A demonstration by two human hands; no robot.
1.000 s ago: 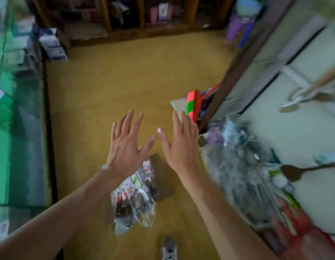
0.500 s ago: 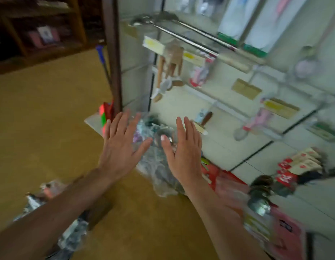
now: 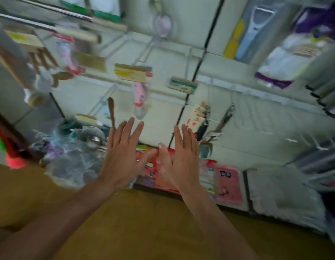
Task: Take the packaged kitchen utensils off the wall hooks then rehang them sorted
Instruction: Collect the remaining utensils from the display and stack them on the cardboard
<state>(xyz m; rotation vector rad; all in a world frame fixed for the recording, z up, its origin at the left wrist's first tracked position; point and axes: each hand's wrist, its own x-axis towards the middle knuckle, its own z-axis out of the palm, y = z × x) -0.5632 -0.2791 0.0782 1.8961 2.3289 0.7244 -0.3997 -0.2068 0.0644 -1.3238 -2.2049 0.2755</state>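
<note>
Upper left of the frame, hanging on the wall (image 3: 162,113): wooden spoons (image 3: 42,59) under a card header, blurred. Below them at the lower left, heaped at the wall's foot: clear-bagged utensils (image 3: 69,156), with metal ladles among them by the look of it.

Just left of centre, held up with the palm toward the wall: left hand (image 3: 123,156), fingers (image 3: 130,128) straight and spread, holding nothing. Above it, on a wire hook (image 3: 144,52): a pink packaged utensil (image 3: 140,98).

Just right of centre, held up likewise: right hand (image 3: 179,160), fingers straight and close together, thumb out, also empty. Behind both hands, flat on the floor (image 3: 125,222) against the wall: red-carded packs (image 3: 149,166).

Further right at mid frame, on the wall: red-carded tools (image 3: 200,113), too smeared to name. Lower right, at the wall's foot: a pink pack (image 3: 228,182).

Judged as a reach not yet committed to any one pack. To do it well:
- Choose one hanging pack and pinch its card header close to the hole.
- Lift up and out along the hook rather than tugging down.
- Steady the bag's bottom with the other hand.
- Set like with like, apart from the mixed heap.
</note>
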